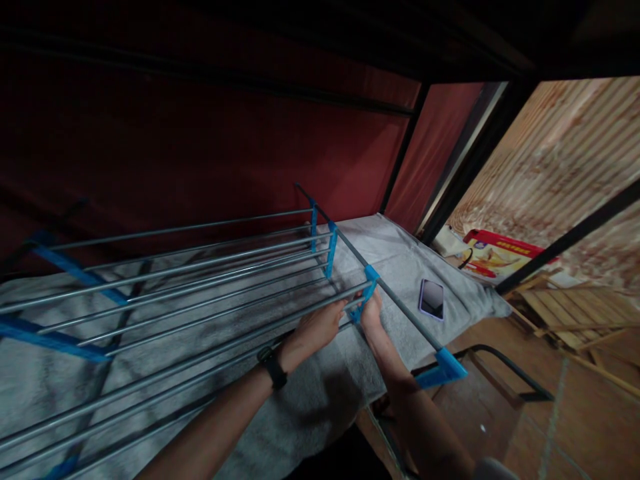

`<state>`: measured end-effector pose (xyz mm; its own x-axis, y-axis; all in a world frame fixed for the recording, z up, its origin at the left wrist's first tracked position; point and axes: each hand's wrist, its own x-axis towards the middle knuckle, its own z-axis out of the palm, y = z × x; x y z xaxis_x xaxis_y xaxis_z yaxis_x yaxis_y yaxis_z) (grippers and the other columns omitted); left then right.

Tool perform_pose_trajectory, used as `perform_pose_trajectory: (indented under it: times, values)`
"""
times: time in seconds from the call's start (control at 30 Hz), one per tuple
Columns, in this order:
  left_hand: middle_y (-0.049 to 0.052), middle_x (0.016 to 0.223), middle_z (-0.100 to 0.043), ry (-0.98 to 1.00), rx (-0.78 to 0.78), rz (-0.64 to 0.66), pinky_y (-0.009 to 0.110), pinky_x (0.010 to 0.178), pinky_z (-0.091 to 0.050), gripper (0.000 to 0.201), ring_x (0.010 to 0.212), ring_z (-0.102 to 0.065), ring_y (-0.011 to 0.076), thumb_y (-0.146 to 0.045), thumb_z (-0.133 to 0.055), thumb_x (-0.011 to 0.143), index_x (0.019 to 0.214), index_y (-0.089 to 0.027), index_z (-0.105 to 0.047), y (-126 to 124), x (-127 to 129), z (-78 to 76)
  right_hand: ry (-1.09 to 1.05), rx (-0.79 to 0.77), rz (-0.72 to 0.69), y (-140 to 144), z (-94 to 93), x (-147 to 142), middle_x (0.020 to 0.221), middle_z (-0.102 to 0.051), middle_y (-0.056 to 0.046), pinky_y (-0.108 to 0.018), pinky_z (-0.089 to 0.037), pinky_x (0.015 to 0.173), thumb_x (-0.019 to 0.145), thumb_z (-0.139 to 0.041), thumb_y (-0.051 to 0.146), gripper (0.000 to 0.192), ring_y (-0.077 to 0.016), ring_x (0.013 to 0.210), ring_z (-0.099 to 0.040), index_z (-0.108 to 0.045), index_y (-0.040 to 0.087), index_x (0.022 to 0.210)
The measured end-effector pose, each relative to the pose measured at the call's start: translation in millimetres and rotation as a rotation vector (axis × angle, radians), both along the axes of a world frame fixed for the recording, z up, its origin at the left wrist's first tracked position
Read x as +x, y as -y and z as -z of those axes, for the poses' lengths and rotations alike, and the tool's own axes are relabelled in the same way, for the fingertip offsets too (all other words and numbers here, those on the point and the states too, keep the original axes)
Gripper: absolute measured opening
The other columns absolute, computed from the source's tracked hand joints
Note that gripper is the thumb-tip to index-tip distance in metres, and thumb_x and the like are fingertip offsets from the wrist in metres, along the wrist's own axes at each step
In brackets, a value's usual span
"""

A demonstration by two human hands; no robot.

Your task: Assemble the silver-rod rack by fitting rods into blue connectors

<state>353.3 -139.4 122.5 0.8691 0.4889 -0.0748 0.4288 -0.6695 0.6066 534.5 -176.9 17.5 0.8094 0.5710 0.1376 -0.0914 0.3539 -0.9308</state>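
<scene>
A rack of grey metal rods point(200, 313) with blue plastic brackets lies across the grey cloth. My left hand point(320, 327), a black watch point(273, 368) on its wrist, has its fingers closed around the end of a rod, close to a blue bracket point(369, 290). On that bracket's other side, my right hand point(371, 312) is closed against it, beneath the long dark crossbar point(405, 312). Part of the fingers of both hands is hidden behind the bracket and rods. Further blue brackets point(331, 250) join the rods to the crossbar farther back.
Grey cloth point(380, 243) covers the surface under the rack. A phone point(431, 299) lies on it to the right. Beyond its edge are a chair point(480, 393), a red and yellow box point(505, 257) and a wooden slatted piece point(575, 307). A red panel point(225, 147) rises behind.
</scene>
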Motion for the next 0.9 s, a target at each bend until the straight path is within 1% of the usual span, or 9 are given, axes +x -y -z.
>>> perform_pose_trajectory:
  times: [0.1,0.17,0.3,0.43,0.6,0.73,0.83,0.9]
  values:
    - [0.014,0.147,-0.074,-0.003,0.009,-0.014,0.043,0.112,-0.058,0.047,0.132,-0.073,0.0314,-0.024,-0.044,0.109,0.15,-0.022,-0.067,-1.3,-0.6,4.1,0.007,0.002,0.036,-2.3,0.0,-0.1,0.057,-0.046,0.007,-0.027,-0.037,0.048,0.086,-0.075,0.064,0.051,-0.0116,0.052,-0.038,-0.049,0.026,0.065]
    - [0.013,0.148,-0.074,-0.01,0.012,-0.019,0.043,0.11,-0.058,0.047,0.133,-0.073,0.0317,-0.025,-0.044,0.109,0.15,-0.024,-0.067,-1.5,-0.8,4.9,0.007,-0.003,0.03,-2.8,0.4,0.1,0.056,-0.046,0.007,-0.028,-0.038,0.049,0.086,-0.075,0.064,0.051,-0.0115,0.052,-0.037,-0.048,0.026,0.064]
    - [0.014,0.149,-0.073,-0.014,0.001,-0.029,0.044,0.114,-0.057,0.048,0.135,-0.071,0.0321,-0.024,-0.046,0.109,0.152,-0.022,-0.066,-0.2,-1.0,1.2,-0.013,-0.004,0.027,-1.8,2.2,0.2,0.057,-0.046,0.007,-0.027,-0.039,0.048,0.086,-0.076,0.064,0.051,-0.0115,0.051,-0.037,-0.048,0.026,0.065]
    - [0.013,0.153,-0.071,-0.018,-0.01,-0.031,0.043,0.118,-0.054,0.05,0.14,-0.069,0.0309,-0.022,-0.047,0.108,0.155,-0.022,-0.064,0.6,0.1,-1.1,-0.042,0.012,0.025,-3.8,1.4,1.2,0.057,-0.046,0.008,-0.026,-0.039,0.046,0.082,-0.079,0.065,0.052,-0.0113,0.052,-0.037,-0.048,0.026,0.067]
    - [0.013,0.155,-0.069,-0.038,0.004,-0.042,0.045,0.121,-0.052,0.05,0.143,-0.066,0.0322,-0.023,-0.048,0.109,0.157,-0.022,-0.062,0.8,1.0,0.0,-0.048,0.037,0.076,-7.3,-0.4,3.7,0.06,-0.047,0.008,-0.026,-0.042,0.049,0.081,-0.078,0.063,0.051,-0.0113,0.054,-0.038,-0.044,0.027,0.069]
    - [0.015,0.155,-0.069,-0.049,0.003,-0.039,0.046,0.12,-0.053,0.05,0.141,-0.068,0.033,-0.025,-0.047,0.11,0.158,-0.021,-0.062,-0.2,0.8,2.5,-0.032,0.052,0.083,-7.3,4.4,5.0,0.062,-0.046,0.007,-0.027,-0.043,0.051,0.084,-0.073,0.063,0.047,-0.0131,0.058,-0.042,-0.046,0.027,0.07]
    - [0.014,0.155,-0.068,-0.039,-0.009,-0.034,0.046,0.12,-0.053,0.05,0.142,-0.067,0.0325,-0.025,-0.047,0.109,0.157,-0.021,-0.063,-1.7,1.3,5.2,-0.026,0.029,0.056,-7.7,10.0,6.5,0.06,-0.047,0.006,-0.028,-0.044,0.051,0.084,-0.072,0.064,0.047,-0.0138,0.058,-0.044,-0.048,0.027,0.068]
    - [0.014,0.154,-0.07,-0.02,-0.01,-0.032,0.046,0.12,-0.053,0.049,0.141,-0.068,0.0324,-0.024,-0.048,0.109,0.155,-0.022,-0.064,-1.4,1.3,5.6,-0.009,0.014,0.051,-6.4,14.4,6.2,0.059,-0.048,0.006,-0.027,-0.042,0.048,0.084,-0.071,0.066,0.047,-0.0131,0.055,-0.043,-0.049,0.027,0.067]
